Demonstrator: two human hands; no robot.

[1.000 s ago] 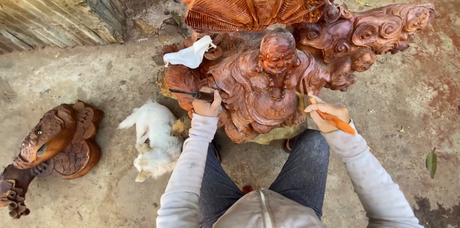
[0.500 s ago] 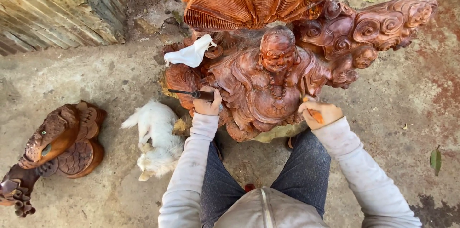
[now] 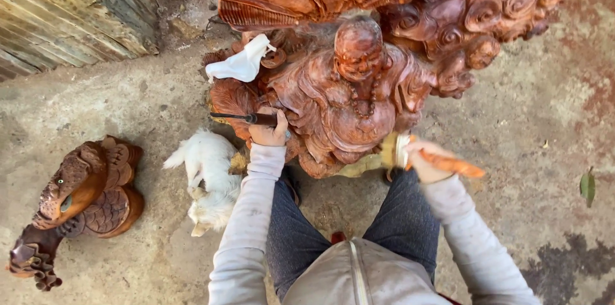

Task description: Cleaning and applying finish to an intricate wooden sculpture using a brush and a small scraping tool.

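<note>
The left hand [image 3: 268, 132] is clenched around a dark chisel [image 3: 240, 116], held level with its blade pointing left against the lower left side of the reddish carving [image 3: 349, 97] on the concrete floor [image 3: 532, 125]. The right hand [image 3: 423, 159] grasps an orange-handled mallet [image 3: 448, 164] just beside the carving's lower right edge. A white rag [image 3: 240, 61] lies on the carving's left shoulder. A white cat [image 3: 208, 177] lies near the person's left knee, and a smaller carving [image 3: 77, 202] sits well apart at left.

The stained concrete floor [image 3: 525, 125] carries a large carved wooden statue [image 3: 359, 87] far centre, a smaller wooden carving [image 3: 83, 196] at left, a white cat [image 3: 211, 177] between them, and a leaf [image 3: 587, 186] at right.
</note>
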